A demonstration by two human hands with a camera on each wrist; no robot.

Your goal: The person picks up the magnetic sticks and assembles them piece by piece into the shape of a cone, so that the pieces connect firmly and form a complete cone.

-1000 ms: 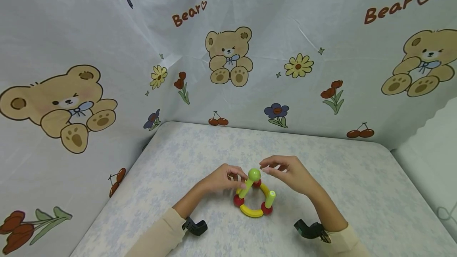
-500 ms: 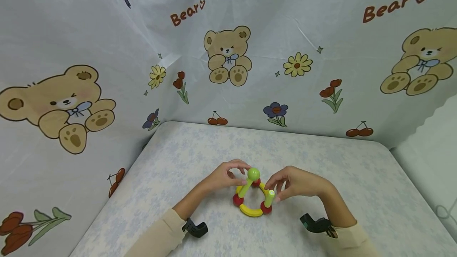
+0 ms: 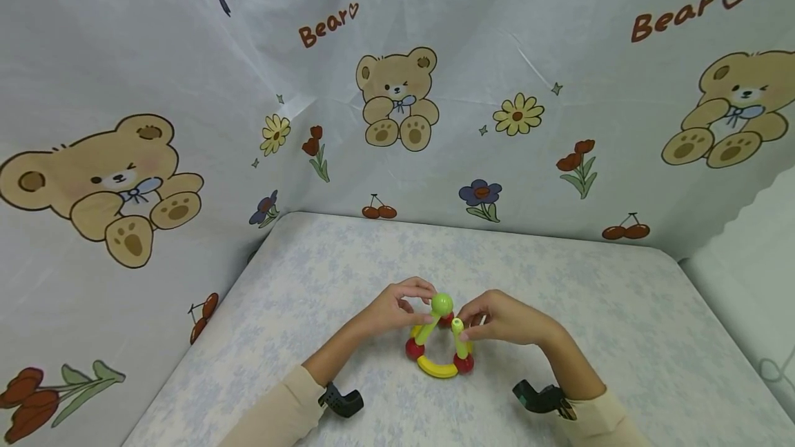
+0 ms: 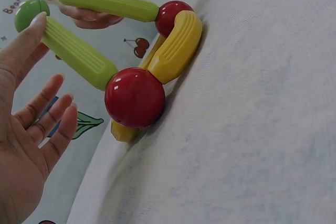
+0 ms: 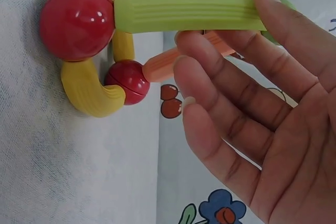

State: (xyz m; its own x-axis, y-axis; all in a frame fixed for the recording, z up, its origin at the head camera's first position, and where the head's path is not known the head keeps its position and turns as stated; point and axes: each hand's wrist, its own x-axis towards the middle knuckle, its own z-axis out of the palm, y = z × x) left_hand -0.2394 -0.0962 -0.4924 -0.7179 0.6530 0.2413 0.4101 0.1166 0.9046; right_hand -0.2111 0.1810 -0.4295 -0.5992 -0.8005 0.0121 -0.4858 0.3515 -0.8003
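On the table stands a ring of yellow curved toy sticks [image 3: 437, 368] joined by red balls [image 4: 135, 97]. Two light green sticks rise from it. A green ball [image 3: 442, 304] caps the left green stick [image 4: 79, 53]. My left hand [image 3: 397, 308] pinches that stick's top, thumb just under the ball, with the other fingers spread away. My right hand [image 3: 512, 321] holds the upper end of the right green stick [image 5: 184, 11] between thumb and index finger; this stick leans toward the left one. An orange stick [image 5: 164, 65] rises from the far red ball, partly behind the right fingers.
The pale blue patterned tabletop [image 3: 348, 254] reaches back to a cloth backdrop [image 3: 459, 33] printed with bears and flowers. Black wrist cameras, including the left one [image 3: 341, 402], hang low over the table near the sleeves.
My right hand has come down from beside the green ball to the right green stick and tipped its top to the left. The left thumb and finger have shifted around the ball-topped stick.
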